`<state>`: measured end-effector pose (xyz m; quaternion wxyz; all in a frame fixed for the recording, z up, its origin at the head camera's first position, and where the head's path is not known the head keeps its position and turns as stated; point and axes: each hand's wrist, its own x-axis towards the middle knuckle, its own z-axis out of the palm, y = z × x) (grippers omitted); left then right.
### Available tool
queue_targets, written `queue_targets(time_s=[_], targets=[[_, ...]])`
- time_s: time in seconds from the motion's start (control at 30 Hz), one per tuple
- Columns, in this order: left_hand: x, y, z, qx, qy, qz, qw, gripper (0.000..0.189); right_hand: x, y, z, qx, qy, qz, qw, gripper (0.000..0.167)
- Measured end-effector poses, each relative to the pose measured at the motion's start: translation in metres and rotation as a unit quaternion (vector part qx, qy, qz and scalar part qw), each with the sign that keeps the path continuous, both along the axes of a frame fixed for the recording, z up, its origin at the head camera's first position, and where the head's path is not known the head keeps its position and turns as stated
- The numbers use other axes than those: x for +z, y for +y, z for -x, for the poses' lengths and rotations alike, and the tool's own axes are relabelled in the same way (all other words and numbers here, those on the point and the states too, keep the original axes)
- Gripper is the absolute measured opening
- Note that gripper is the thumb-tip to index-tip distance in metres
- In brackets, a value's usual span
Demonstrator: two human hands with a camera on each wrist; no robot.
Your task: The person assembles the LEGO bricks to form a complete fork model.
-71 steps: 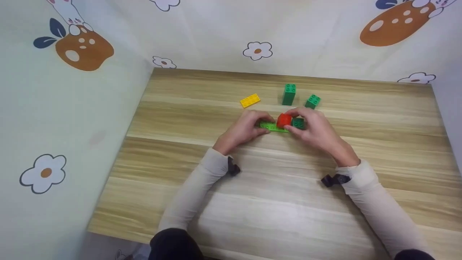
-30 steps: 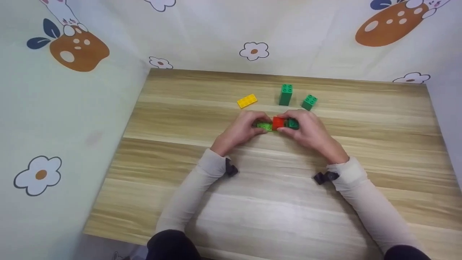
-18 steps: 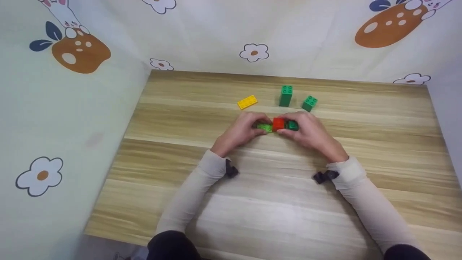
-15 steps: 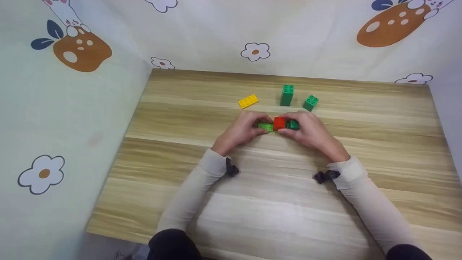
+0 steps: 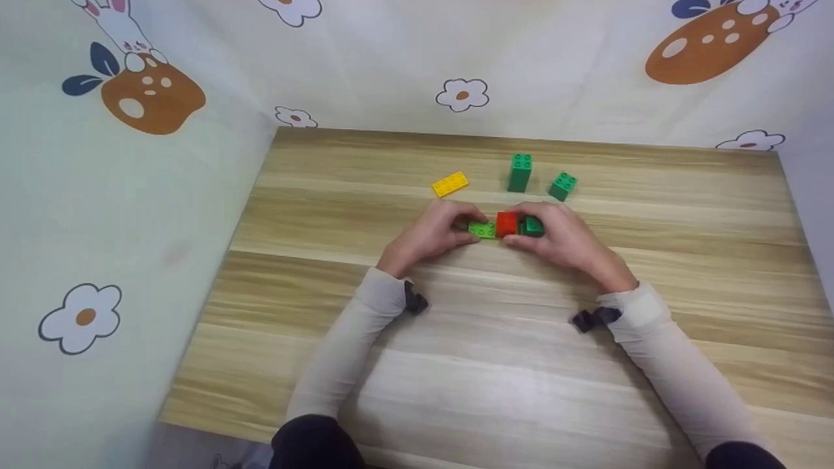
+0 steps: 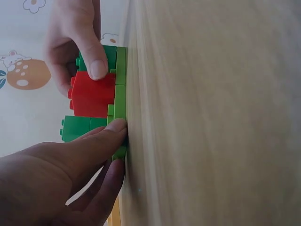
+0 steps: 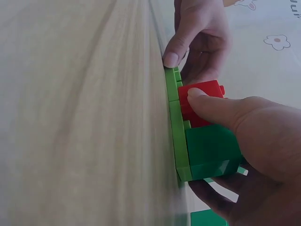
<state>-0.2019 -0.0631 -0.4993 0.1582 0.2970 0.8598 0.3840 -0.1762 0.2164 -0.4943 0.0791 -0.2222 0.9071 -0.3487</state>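
Note:
In the head view, a strip of light green building plates (image 5: 482, 229) lies on the table, with a seam visible in both wrist views. A red building brick (image 5: 506, 224) sits on the strip across that seam, its studs facing up. My right hand (image 5: 560, 234) grips the red brick, thumb on its near side and fingers behind it. Under the right palm, a dark green brick (image 7: 212, 148) stands on the strip's right end. My left hand (image 5: 433, 236) pinches the strip's left end between thumb and fingers. Its far fingertips are partly hidden.
Behind the hands stand a tall green brick stack (image 5: 520, 173) and a smaller green brick (image 5: 563, 186). A yellow plate (image 5: 450, 184) lies flat to their left. The wooden table (image 5: 456, 365) meets patterned walls at the back and left.
The red brick, tilted in my right hand at first, now sits level on the light green strip. My right hand has shifted slightly left, and the left hand lately draws back a little.

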Motion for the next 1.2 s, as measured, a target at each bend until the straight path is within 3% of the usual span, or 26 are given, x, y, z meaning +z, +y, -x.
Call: queue_targets(time_s=[0.2, 0.43, 0.8, 1.2], targets=[[0.000, 0.002, 0.001, 0.006, -0.007, 0.002, 1.0000, 0.035, 0.008, 0.013, 0.005, -0.029, -0.007, 0.055, 0.9981, 0.060], [-0.002, 0.001, 0.001, 0.014, -0.008, -0.005, 0.9999, 0.036, 0.016, 0.035, 0.015, -0.112, 0.050, 0.099, 0.9875, 0.038], [-0.002, 0.000, 0.001, 0.021, -0.029, -0.006, 0.9993, 0.036, 0.005, 0.052, 0.023, -0.168, 0.096, 0.071, 0.9786, 0.043], [-0.004, -0.001, 0.002, 0.019, -0.018, -0.008, 0.9996, 0.036, 0.002, 0.057, 0.025, -0.186, 0.092, 0.072, 0.9757, 0.038]])
